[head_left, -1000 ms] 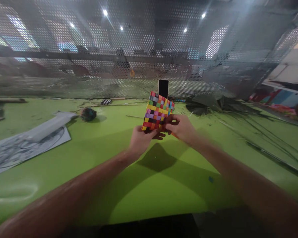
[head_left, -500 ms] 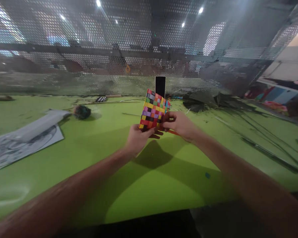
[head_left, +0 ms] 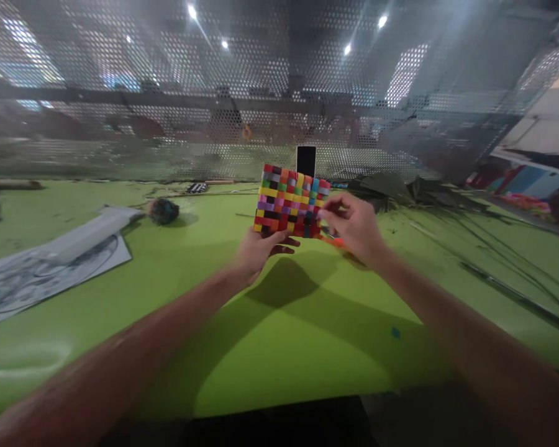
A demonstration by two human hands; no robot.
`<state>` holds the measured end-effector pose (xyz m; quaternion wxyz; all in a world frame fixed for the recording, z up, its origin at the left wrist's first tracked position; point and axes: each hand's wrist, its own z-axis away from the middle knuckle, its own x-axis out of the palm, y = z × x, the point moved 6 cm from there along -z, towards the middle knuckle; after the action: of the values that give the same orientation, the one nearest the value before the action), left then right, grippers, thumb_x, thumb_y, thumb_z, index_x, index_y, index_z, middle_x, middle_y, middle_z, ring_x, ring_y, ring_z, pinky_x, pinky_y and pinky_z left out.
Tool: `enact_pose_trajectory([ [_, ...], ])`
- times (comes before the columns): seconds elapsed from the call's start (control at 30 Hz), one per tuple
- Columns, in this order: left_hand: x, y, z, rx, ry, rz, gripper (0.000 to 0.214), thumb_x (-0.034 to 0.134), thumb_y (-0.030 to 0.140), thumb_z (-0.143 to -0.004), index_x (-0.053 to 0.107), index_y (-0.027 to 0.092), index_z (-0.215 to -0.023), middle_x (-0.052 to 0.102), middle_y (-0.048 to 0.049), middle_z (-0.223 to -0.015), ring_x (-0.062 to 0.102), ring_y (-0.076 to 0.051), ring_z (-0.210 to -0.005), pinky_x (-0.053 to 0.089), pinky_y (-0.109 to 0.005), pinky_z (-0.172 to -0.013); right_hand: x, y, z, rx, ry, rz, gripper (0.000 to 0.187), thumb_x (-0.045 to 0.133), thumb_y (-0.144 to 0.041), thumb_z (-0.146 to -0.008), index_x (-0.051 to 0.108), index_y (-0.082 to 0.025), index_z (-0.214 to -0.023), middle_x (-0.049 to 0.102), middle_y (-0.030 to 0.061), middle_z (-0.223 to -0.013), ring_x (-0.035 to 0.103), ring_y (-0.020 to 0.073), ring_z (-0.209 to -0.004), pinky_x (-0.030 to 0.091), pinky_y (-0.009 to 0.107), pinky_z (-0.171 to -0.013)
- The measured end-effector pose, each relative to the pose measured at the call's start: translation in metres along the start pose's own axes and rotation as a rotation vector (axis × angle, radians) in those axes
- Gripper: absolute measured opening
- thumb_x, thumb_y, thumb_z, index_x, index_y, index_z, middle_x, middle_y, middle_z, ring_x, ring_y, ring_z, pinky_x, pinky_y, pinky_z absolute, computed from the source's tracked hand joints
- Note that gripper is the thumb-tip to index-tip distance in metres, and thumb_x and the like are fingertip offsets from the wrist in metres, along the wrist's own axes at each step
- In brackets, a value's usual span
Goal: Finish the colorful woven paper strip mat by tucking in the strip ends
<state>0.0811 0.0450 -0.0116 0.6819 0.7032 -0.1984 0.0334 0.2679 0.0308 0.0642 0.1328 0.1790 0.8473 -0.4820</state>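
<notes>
The weave (head_left: 284,202) is held up above the tabletop (head_left: 302,372), slightly tilted, its checkered face turned to the camera. Its lower left corner is grasped by the left hand (head_left: 257,253), with the thumb laid along the bottom edge. The right hand (head_left: 355,225) is placed at its right edge, fingers bent; whether anything is pinched in that grip cannot be told. An orange strip (head_left: 336,243) is seen by the lower right corner, beneath the right hand's fingers. A phone (head_left: 306,160) is partly hidden behind the weave. To the left, a ball (head_left: 163,212) and a sheet (head_left: 41,282), partly covered by a white roll (head_left: 90,238), are seen; to the right, dark leaves (head_left: 375,191).
</notes>
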Motion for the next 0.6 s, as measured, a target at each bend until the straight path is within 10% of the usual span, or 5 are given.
enact_pose_trajectory([
  [0.1, -0.010, 0.001, -0.006, -0.069, 0.060, 0.053, 0.015, 0.073, 0.017, -0.081, 0.067, 0.013, -0.095, 0.074, -0.0111, -0.096, 0.072, -0.017, -0.075, 0.060, -0.029, -0.066, -0.026, 0.013, -0.010, 0.042, 0.226, 0.023, 0.015, 0.075, -0.027, -0.076, 0.062, -0.020, -0.081, 0.063, 0.0020, -0.075, 0.057, 0.0137, -0.064, 0.049, 0.028, -0.057],
  [0.3, -0.016, -0.002, -0.012, -0.115, -0.001, 0.108, 0.008, 0.071, 0.018, -0.084, 0.066, 0.013, -0.089, 0.071, -0.0086, -0.088, 0.068, -0.013, -0.070, 0.058, -0.026, -0.065, 0.020, 0.032, 0.001, 0.414, -0.506, -0.360, 0.023, 0.071, -0.035, -0.084, 0.073, -0.018, -0.099, 0.073, 0.0112, -0.097, 0.068, 0.0187, -0.079, 0.056, 0.029, -0.061],
  [0.6, -0.014, 0.001, -0.016, -0.033, -0.126, 0.044, 0.015, 0.070, 0.025, -0.085, 0.066, 0.013, -0.094, 0.071, -0.0079, -0.091, 0.068, -0.014, -0.072, 0.056, -0.027, -0.065, 0.029, 0.035, 0.010, 0.447, -0.425, -0.471, 0.025, 0.079, -0.032, -0.076, 0.074, -0.013, -0.091, 0.072, 0.0098, -0.086, 0.056, 0.0104, -0.058, 0.048, 0.024, -0.051],
])
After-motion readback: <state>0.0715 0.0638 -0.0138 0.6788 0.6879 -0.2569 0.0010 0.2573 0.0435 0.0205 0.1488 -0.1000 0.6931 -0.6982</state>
